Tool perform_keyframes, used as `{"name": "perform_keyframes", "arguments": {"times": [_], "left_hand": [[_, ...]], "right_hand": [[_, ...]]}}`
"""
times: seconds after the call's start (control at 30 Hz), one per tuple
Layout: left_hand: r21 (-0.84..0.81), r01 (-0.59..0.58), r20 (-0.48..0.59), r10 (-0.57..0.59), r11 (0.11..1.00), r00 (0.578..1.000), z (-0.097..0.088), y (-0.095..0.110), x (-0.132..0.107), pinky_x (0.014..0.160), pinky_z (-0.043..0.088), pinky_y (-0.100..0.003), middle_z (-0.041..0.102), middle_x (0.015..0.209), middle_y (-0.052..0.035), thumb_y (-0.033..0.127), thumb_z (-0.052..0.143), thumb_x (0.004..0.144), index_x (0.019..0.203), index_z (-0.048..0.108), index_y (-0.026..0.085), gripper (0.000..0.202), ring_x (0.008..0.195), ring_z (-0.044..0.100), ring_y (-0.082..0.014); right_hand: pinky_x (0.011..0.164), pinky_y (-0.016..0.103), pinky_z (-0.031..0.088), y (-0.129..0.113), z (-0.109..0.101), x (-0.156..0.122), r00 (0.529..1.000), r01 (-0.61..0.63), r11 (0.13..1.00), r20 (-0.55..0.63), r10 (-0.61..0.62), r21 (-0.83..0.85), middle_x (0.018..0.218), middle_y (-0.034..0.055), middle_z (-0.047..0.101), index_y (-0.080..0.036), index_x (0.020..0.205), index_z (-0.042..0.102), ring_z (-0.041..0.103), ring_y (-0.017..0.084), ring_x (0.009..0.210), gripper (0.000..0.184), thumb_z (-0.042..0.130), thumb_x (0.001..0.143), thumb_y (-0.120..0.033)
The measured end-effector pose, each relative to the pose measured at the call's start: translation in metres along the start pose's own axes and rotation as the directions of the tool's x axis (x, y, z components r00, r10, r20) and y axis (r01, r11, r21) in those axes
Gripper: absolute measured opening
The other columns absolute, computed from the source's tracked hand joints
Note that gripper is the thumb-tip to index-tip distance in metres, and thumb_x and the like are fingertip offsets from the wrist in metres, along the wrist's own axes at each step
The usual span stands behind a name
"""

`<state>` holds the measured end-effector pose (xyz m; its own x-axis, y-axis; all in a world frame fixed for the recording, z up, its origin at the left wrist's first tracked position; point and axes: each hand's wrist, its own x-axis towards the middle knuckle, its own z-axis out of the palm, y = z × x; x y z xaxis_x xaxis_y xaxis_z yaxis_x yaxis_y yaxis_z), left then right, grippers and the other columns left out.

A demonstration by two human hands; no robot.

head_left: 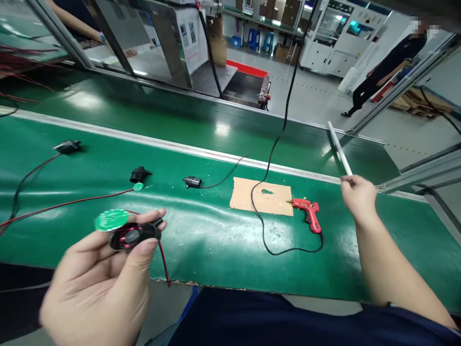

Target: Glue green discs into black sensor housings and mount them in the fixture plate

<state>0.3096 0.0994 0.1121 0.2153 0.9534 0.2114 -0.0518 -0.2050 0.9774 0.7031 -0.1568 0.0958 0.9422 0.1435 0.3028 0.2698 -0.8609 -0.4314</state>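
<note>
My left hand point(97, 283) is closed on a small black round part point(131, 235) with red windings inside. A round green circuit board point(111, 219) and a red wire point(163, 262) hang off that part. My right hand point(358, 194) pinches the lower end of a white glue stick point(339, 148) that points up and away. A red glue gun point(308, 211) lies on the green conveyor belt point(201, 230) below my right hand, its tip on a piece of brown cardboard point(261, 196).
Three more black parts point(192, 181) with red and black wires lie along the belt to the left. The gun's black cord point(268, 163) runs up and away over the belt. Another person point(385, 67) walks on the floor at the far right.
</note>
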Motion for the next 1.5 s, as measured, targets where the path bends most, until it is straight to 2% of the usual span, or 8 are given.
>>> {"name": "perform_keyframes", "arguments": {"times": [0.13, 0.23, 0.57, 0.8, 1.07, 1.3, 1.4, 1.5], "left_hand": [[-0.046, 0.216, 0.229, -0.200, 0.975, 0.953, 0.020, -0.038, 0.006, 0.098, 0.059, -0.041, 0.074, 0.111, -0.0087, 0.035, 0.077, 0.085, 0.105, 0.059, 0.019, 0.031, 0.097, 0.074, -0.0242], [-0.102, 0.319, 0.385, -0.259, 0.942, 0.886, 0.041, -0.059, 0.013, 0.093, 0.062, -0.043, 0.072, 0.113, -0.0102, 0.040, 0.073, 0.088, 0.108, 0.056, 0.021, 0.032, 0.105, 0.071, -0.0279], [-0.108, 0.619, 0.614, -0.438, 0.778, 0.657, 0.128, -0.108, 0.017, 0.113, 0.040, -0.060, 0.067, 0.127, -0.0188, 0.054, 0.081, 0.077, 0.103, 0.046, 0.020, 0.056, 0.119, 0.064, -0.0312], [-0.116, 0.633, 0.606, -0.450, 0.765, 0.655, 0.125, -0.114, 0.015, 0.116, 0.037, -0.057, 0.069, 0.124, -0.0148, 0.053, 0.083, 0.076, 0.098, 0.045, 0.022, 0.054, 0.118, 0.065, -0.0301], [-0.094, 0.606, 0.594, -0.444, 0.790, 0.670, 0.128, -0.114, 0.013, 0.116, 0.038, -0.056, 0.066, 0.130, -0.0168, 0.056, 0.082, 0.075, 0.100, 0.047, 0.021, 0.055, 0.127, 0.059, -0.0316], [-0.075, 0.668, 0.570, -0.517, 0.740, 0.638, 0.130, -0.105, 0.018, 0.119, 0.033, -0.057, 0.072, 0.119, -0.0142, 0.055, 0.090, 0.063, 0.096, 0.048, 0.022, 0.063, 0.122, 0.063, -0.0322], [-0.061, 0.700, 0.550, -0.561, 0.712, 0.619, 0.130, -0.089, 0.023, 0.115, 0.037, -0.061, 0.075, 0.108, -0.0135, 0.055, 0.092, 0.059, 0.093, 0.052, 0.021, 0.063, 0.120, 0.064, -0.0352], [-0.085, 0.674, 0.528, -0.540, 0.734, 0.656, 0.124, -0.066, 0.028, 0.108, 0.044, -0.065, 0.076, 0.105, -0.0121, 0.056, 0.090, 0.061, 0.090, 0.056, 0.021, 0.057, 0.119, 0.063, -0.0377]], "right_hand": [[0.064, 0.037, 0.051, 0.021, 0.013, -0.066, 0.967, -0.087, 0.996, 0.241, 0.085, -0.003, 0.066, 0.0086, 0.069, -0.016, 0.082, 0.072, 0.065, 0.026, 0.063, 0.038, 0.061, 0.076, -0.052], [0.064, 0.035, 0.050, 0.022, 0.027, -0.106, 0.892, -0.151, 0.988, 0.428, 0.142, -0.013, 0.075, 0.0091, 0.072, -0.016, 0.091, 0.068, 0.066, 0.024, 0.066, 0.053, 0.064, 0.074, -0.067], [0.048, 0.026, 0.030, 0.020, 0.034, -0.097, 0.821, -0.189, 0.980, 0.559, 0.119, 0.069, 0.052, -0.0034, 0.050, -0.022, 0.067, 0.049, 0.041, 0.013, 0.047, 0.048, 0.063, 0.078, -0.067], [0.047, 0.025, 0.029, 0.024, 0.033, -0.086, 0.846, -0.142, 0.986, 0.528, 0.078, 0.082, 0.054, -0.0041, 0.046, -0.022, 0.067, 0.048, 0.038, 0.012, 0.049, 0.048, 0.061, 0.079, -0.067], [0.051, 0.028, 0.034, 0.027, 0.028, -0.075, 0.964, 0.180, 0.983, 0.203, -0.172, -0.021, 0.063, -0.0012, 0.049, -0.025, 0.067, 0.040, 0.043, 0.015, 0.053, 0.047, 0.060, 0.081, -0.064], [0.060, 0.029, 0.041, 0.006, 0.008, -0.088, 0.922, 0.386, 0.921, -0.049, -0.384, 0.052, 0.072, -0.0001, 0.050, -0.023, 0.073, 0.045, 0.049, 0.016, 0.064, 0.027, 0.064, 0.088, -0.036], [0.064, 0.030, 0.043, -0.004, 0.006, -0.092, 0.934, 0.357, 0.915, -0.054, -0.354, 0.185, 0.076, 0.0021, 0.053, -0.022, 0.075, 0.050, 0.052, 0.018, 0.069, 0.020, 0.064, 0.086, -0.032], [0.064, 0.030, 0.046, -0.009, 0.004, -0.094, 0.972, 0.099, 0.845, 0.130, -0.195, 0.526, 0.080, 0.0030, 0.059, -0.020, 0.086, 0.060, 0.055, 0.018, 0.070, 0.020, 0.070, 0.081, -0.036]]}}
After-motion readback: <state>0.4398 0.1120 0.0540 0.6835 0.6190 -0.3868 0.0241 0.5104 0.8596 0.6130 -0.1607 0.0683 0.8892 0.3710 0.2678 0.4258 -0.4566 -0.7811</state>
